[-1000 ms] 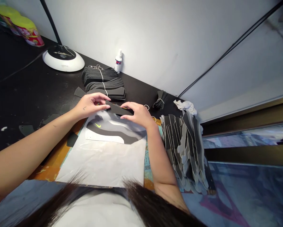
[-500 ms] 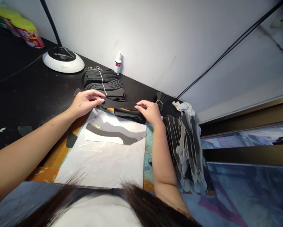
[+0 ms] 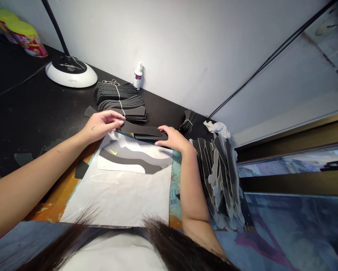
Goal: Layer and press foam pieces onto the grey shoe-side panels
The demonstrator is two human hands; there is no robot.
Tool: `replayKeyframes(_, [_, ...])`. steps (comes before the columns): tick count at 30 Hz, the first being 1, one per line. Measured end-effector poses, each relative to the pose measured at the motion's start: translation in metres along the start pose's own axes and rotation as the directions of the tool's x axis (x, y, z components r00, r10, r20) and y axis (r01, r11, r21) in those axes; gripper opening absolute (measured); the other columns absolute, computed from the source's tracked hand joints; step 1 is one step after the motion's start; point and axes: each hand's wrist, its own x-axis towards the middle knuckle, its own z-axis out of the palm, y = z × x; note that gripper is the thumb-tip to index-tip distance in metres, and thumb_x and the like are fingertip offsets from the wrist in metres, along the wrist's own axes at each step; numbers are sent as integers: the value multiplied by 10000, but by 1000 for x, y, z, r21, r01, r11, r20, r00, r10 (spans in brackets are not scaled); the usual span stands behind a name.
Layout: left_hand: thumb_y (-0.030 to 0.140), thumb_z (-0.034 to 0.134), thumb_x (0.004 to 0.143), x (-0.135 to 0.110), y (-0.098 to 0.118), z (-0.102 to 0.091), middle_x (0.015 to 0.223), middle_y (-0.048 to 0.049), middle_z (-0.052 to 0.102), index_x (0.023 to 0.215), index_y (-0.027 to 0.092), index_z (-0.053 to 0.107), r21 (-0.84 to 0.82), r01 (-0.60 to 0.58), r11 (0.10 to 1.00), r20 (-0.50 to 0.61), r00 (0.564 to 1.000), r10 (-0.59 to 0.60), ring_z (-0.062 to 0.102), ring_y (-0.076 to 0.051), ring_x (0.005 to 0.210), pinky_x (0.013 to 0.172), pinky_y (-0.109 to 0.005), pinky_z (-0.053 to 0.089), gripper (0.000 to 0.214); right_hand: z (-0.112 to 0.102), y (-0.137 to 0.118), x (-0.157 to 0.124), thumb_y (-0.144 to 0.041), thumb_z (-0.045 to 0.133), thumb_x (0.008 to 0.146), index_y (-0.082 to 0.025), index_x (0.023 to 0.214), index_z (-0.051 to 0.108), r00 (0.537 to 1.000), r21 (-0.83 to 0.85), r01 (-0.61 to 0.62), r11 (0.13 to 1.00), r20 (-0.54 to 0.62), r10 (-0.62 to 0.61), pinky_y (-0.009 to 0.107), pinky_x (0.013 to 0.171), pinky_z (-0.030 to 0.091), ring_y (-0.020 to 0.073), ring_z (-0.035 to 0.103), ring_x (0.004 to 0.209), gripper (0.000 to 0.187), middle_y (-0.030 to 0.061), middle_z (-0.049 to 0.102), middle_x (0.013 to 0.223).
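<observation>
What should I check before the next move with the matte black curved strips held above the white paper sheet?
1. Left hand pinches the matte black curved strip: ok.
2. Right hand rests on a second black strip beneath it: ok.
3. Both strips' ends aligned: not ok, they sit offset.
4. Grey curved shoe panel with yellow-green swoosh uncovered on the white paper sheet: ok.
5. Stacked black strips tied with white string: ok.
6. Strip edges undamaged: cannot tell.

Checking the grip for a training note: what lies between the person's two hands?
In the head view, two dark cut strips lie layered between the left hand and right hand, just above the white sheet.
</observation>
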Motion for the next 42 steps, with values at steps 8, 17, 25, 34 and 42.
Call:
replayKeyframes(8, [465, 857, 700, 0, -2, 4, 653, 16, 656, 1008, 135, 716, 3, 31, 1000, 53, 998, -31, 555, -96, 573, 564, -222, 398, 472, -4, -16, -5, -221, 812, 866, -253, 1491, 515, 995, -110, -63, 992, 76, 71, 401, 988, 539, 304, 678, 1213, 693, 118, 712, 1322])
replayKeyframes(17, [472, 817, 727, -5, -5, 11, 720, -9, 711, 1047, 127, 725, 74, 65, 995, 98, 993, -72, 591, -116, 602, 606, -236, 458, 479, 2, -24, -1, -247, 751, 930, -249, 1364, 644, 995, -143, 75, 987, 72, -65, 380, 1068, 498, 260, 647, 1267, 447, 44, 686, 1387])
replayKeyframes(25, [565, 735, 795, -7, -7, 11, 935, -58, 746, 1258, 168, 702, 224, -61, 973, 121, 992, 34, 637, -185, 807, 679, -252, 479, 611, -7, -21, -2, -310, 727, 953, -277, 1340, 689, 998, -136, 35, 990, 50, -29, 354, 1041, 506, 263, 676, 1227, 391, 30, 725, 1331])
replayKeyframes(34, [700, 635, 838, -7, -11, 5, 1147, -88, 733, 1257, 190, 683, 311, 10, 950, 77, 996, -36, 659, -240, 926, 743, -289, 535, 662, -16, -12, -9, -262, 720, 939, -259, 1342, 689, 995, -71, -46, 996, 85, 52, 385, 1047, 508, 282, 675, 1222, 404, 54, 716, 1343])
replayKeyframes(42, [697, 609, 853, -3, -18, 2, 1188, -87, 731, 1232, 176, 683, 338, 6, 941, 84, 996, -36, 648, -241, 959, 803, -292, 524, 649, -9, -7, -4, -241, 797, 871, -204, 1448, 599, 996, -70, 31, 997, 84, -25, 420, 1120, 461, 299, 607, 1319, 611, 113, 639, 1447])
